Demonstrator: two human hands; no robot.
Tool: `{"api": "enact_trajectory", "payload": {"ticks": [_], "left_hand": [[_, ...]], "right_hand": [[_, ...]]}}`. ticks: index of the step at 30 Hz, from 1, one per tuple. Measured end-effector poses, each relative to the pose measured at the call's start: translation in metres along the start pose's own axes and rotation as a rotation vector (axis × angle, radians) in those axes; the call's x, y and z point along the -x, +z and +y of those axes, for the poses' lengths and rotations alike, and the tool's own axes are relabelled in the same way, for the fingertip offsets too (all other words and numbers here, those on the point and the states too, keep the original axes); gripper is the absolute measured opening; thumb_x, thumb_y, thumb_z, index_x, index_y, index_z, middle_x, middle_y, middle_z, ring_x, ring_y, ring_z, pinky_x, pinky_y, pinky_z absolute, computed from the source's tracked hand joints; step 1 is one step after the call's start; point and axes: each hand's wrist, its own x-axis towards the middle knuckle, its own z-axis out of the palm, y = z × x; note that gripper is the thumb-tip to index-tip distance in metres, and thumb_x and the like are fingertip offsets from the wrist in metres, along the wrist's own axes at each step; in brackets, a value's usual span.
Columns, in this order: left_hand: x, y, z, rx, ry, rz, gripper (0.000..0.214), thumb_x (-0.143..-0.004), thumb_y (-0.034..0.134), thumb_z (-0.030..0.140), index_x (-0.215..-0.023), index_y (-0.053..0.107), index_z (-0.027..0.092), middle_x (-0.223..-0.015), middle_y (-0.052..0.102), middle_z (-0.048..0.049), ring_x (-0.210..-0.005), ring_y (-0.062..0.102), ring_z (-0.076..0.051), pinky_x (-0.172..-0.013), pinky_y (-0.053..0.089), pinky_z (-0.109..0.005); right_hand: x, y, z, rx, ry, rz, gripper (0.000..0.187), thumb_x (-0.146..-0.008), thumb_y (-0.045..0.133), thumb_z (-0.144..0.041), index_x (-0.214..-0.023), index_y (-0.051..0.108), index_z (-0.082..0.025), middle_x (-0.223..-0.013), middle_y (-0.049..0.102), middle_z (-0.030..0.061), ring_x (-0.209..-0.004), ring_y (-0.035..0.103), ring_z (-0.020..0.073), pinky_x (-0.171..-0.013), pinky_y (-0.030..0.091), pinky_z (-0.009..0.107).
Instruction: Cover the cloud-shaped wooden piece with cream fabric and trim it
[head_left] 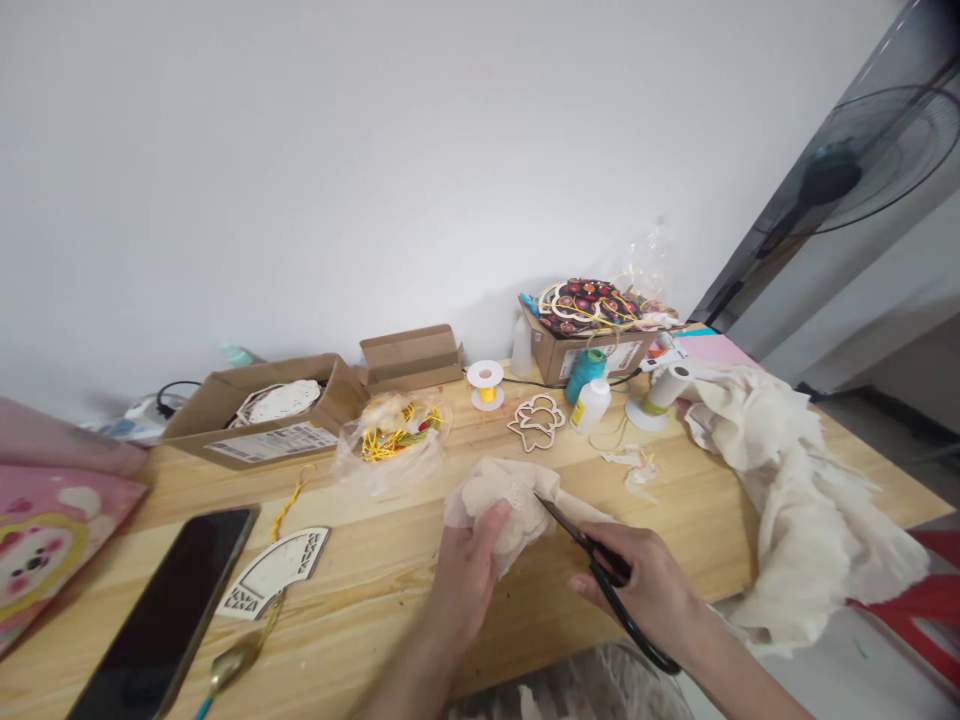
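My left hand (466, 570) is closed on a small piece of cream cloth (501, 495), holding it just above the wooden table (375, 590). My right hand (645, 585) grips black scissors (592, 560), whose blades point up and left and touch the cloth's right edge. Both hands are near the table's front edge.
A big heap of cream cloth (802, 490) hangs over the right end. Behind are cardboard boxes (262, 410), a bag of yellow cord (394, 435), thread spools (486, 385), a wooden cutout (536, 420) and bottles. At left lie a phone (169, 610), a fan-shaped wooden piece (274, 572) and a pink bag.
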Motion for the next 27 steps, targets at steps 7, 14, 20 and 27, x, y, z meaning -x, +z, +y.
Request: {"api": "enact_trajectory", "payload": {"ticks": [7, 14, 20, 27], "left_hand": [[0.0, -0.005, -0.005, -0.058, -0.003, 0.012, 0.031, -0.071, 0.06, 0.031, -0.099, 0.06, 0.017, -0.1, 0.066, -0.0081, -0.102, 0.056, -0.024, -0.087, 0.041, -0.031], [0.0, -0.006, -0.006, -0.042, -0.005, -0.006, 0.032, -0.071, 0.061, 0.031, -0.1, 0.06, 0.017, -0.101, 0.066, -0.0085, -0.1, 0.057, -0.024, -0.086, 0.042, -0.031], [-0.002, -0.008, -0.006, 0.094, -0.074, 0.0, 0.034, -0.07, 0.063, 0.024, -0.103, 0.059, 0.021, -0.088, 0.069, -0.0033, -0.086, 0.061, -0.021, -0.076, 0.047, -0.029], [-0.011, -0.014, -0.003, 0.207, -0.254, -0.01, 0.031, -0.067, 0.065, 0.023, -0.096, 0.062, 0.014, -0.087, 0.069, -0.0051, -0.08, 0.063, -0.019, -0.073, 0.048, -0.029]], "right_hand": [[0.0, 0.003, 0.002, 0.028, -0.045, 0.026, 0.027, -0.076, 0.054, -0.04, -0.078, 0.064, -0.015, -0.052, 0.049, -0.0028, -0.046, 0.038, 0.0094, -0.043, 0.031, 0.02], [-0.002, -0.004, -0.001, 0.067, -0.074, 0.064, 0.029, -0.076, 0.054, -0.042, -0.06, 0.056, -0.018, -0.049, 0.046, -0.0032, -0.045, 0.038, 0.0092, -0.043, 0.031, 0.02], [-0.004, -0.012, 0.003, 0.046, -0.139, 0.01, 0.03, -0.077, 0.053, -0.044, -0.064, 0.059, -0.017, -0.052, 0.049, -0.0019, -0.047, 0.04, 0.0096, -0.046, 0.032, 0.02], [-0.003, -0.01, 0.009, -0.102, -0.09, -0.019, 0.032, -0.074, 0.055, -0.046, -0.072, 0.063, -0.015, -0.053, 0.051, -0.0018, -0.048, 0.04, 0.009, -0.045, 0.031, 0.019]]}}
